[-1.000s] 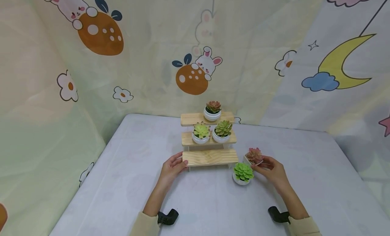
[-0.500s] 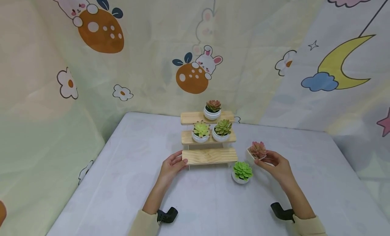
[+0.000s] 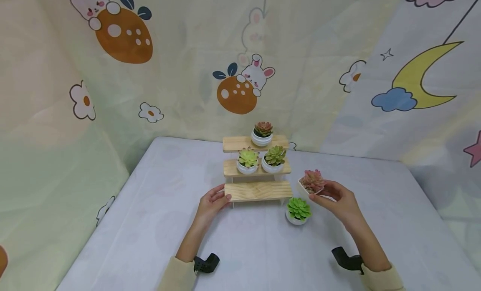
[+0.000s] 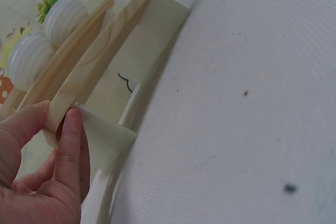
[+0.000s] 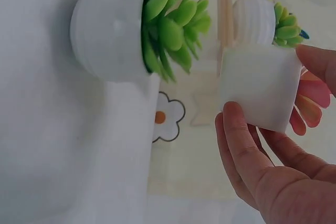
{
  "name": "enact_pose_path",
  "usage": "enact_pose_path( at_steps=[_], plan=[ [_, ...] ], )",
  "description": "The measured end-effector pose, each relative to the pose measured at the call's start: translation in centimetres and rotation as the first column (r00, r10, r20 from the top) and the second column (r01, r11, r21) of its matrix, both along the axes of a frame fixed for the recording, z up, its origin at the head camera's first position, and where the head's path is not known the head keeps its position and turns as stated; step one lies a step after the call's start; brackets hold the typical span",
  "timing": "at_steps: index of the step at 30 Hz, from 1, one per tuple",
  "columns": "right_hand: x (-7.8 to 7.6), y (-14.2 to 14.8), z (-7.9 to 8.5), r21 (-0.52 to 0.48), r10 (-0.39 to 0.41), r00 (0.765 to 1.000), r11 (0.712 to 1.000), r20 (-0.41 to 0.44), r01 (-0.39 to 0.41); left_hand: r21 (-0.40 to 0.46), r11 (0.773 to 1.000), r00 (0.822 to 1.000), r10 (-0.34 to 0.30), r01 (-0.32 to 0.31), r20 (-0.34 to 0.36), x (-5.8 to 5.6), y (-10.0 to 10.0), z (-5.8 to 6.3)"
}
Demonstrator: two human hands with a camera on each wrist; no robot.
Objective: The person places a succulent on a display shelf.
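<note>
A three-tier wooden plant stand [image 3: 259, 191] stands toward the back of the table. My left hand [image 3: 211, 202] pinches the left end of its lowest board between thumb and fingers; the left wrist view shows the thumb on top and fingers beneath. My right hand [image 3: 338, 199] grips a pink succulent [image 3: 312, 180] in a square white pot [image 5: 260, 85], held up off the table to the right of the stand. Below it, a bright green succulent [image 3: 298, 209] in a round white pot [image 5: 107, 30] sits on the table by the stand's front right corner.
On the middle board stand a yellow-green succulent [image 3: 248, 158] and a green succulent [image 3: 275, 156], both in round white pots. A reddish succulent [image 3: 263, 130] is on the top board. A printed curtain [image 3: 180, 65] hangs behind the white-covered table [image 3: 150, 224].
My right hand has lifted the pink succulent, moving right and then back left toward the stand. The left hand keeps its grip on the lowest board.
</note>
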State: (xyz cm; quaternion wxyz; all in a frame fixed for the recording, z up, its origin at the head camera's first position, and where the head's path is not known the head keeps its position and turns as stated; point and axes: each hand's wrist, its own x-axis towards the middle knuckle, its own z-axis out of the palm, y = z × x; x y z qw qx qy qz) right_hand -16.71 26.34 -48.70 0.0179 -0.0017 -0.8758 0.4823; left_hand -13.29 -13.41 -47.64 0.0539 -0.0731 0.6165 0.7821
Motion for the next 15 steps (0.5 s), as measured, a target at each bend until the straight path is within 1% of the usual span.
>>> enact_pose_path(
  at_steps=[4,6,8,10,15],
  plan=[
    [2.8,-3.7,6.4,-0.055,0.051,0.997,0.997,0.062,-0.048,0.003,1.0,1.0,-0.001,0.001,0.0,0.0,-0.1,0.1],
    [3.9,-5.4,9.0,-0.055,0.073,0.994,0.996,0.079,-0.069,0.001,1.0,1.0,0.0,0.0,0.001,-0.1,-0.1,0.1],
    [4.5,-6.5,10.2,-0.071,0.076,0.993,0.995,0.088,-0.07,0.001,1.0,1.0,0.003,-0.003,0.005,-0.1,-0.1,0.1],
    [4.8,-7.1,10.8,-0.087,0.089,0.991,0.993,0.097,-0.08,0.0,1.0,1.0,0.004,-0.004,0.006,-0.1,-0.1,0.1],
    [4.9,-8.4,10.8,-0.149,0.134,0.989,0.981,0.062,-0.124,0.011,1.0,1.0,0.004,-0.004,0.003,0.0,0.0,0.1]
  ],
)
